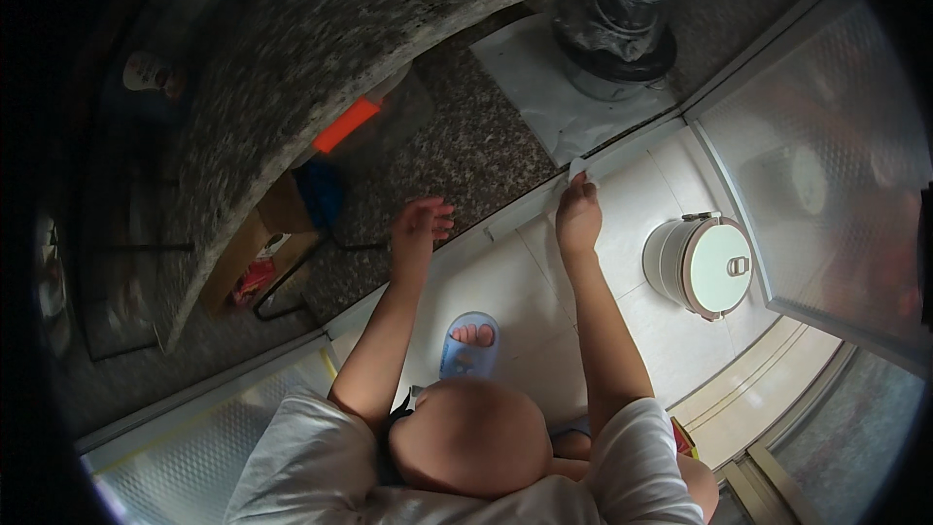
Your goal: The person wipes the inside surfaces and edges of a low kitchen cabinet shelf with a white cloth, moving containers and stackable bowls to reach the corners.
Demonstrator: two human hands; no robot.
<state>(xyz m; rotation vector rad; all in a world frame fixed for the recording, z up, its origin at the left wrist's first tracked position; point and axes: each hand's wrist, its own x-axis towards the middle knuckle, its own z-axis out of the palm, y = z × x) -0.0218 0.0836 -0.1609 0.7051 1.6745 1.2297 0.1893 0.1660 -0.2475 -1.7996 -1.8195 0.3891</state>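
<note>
My right hand (580, 213) pinches a small white cloth or tissue (577, 166) against the pale front edge of a low cabinet. Its fingers are closed on it, near the corner of a white sheet (525, 80) that lies on the cabinet's speckled stone floor (466, 131). My left hand (421, 222) hovers by the same edge further left, fingers apart, holding nothing. On the sheet stands a glass-sided pot or appliance (616, 36) with a dark rim, partly wrapped in clear plastic. A clear container with an orange handle or clip (347, 124) sits deeper inside.
A stone countertop (291, 73) overhangs the cabinet. At left are a cardboard box (244, 255), a blue item (321, 189) and a black wire rack (280, 313). A lidded round container (700, 266) stands on the tiles beside an open textured door (824, 160). A blue slipper (470, 350) is below.
</note>
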